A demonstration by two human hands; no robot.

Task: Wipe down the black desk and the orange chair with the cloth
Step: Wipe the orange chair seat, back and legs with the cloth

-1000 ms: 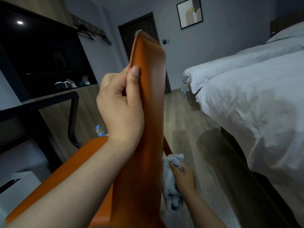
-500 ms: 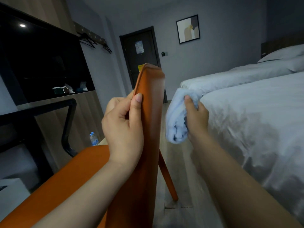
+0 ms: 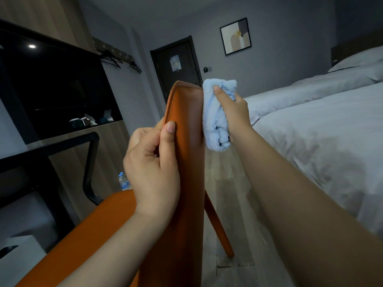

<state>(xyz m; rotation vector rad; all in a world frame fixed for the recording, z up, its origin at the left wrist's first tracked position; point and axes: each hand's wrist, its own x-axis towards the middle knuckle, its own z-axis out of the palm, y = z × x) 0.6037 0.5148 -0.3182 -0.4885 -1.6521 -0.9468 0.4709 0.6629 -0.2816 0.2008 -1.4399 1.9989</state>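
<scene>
The orange chair [image 3: 187, 162] stands right in front of me, its backrest edge-on and its seat running to the lower left. My left hand [image 3: 152, 168] grips the backrest's left edge, thumb on the near face. My right hand [image 3: 233, 112] is closed on a bunched light-blue cloth [image 3: 214, 119], which presses against the backrest's right side near the top. The black desk [image 3: 47, 149] stands to the left, its curved black leg beside the chair seat.
A white bed [image 3: 323, 137] fills the right side, close to my right arm. A water bottle [image 3: 124, 181] stands on the wood floor by the desk leg. A white box [image 3: 18, 251] sits at lower left. A dark door [image 3: 176, 65] is straight ahead.
My right hand has carried the cloth up from low behind the backrest to its top right edge, where it now touches. My left hand has kept its grip on the backrest.
</scene>
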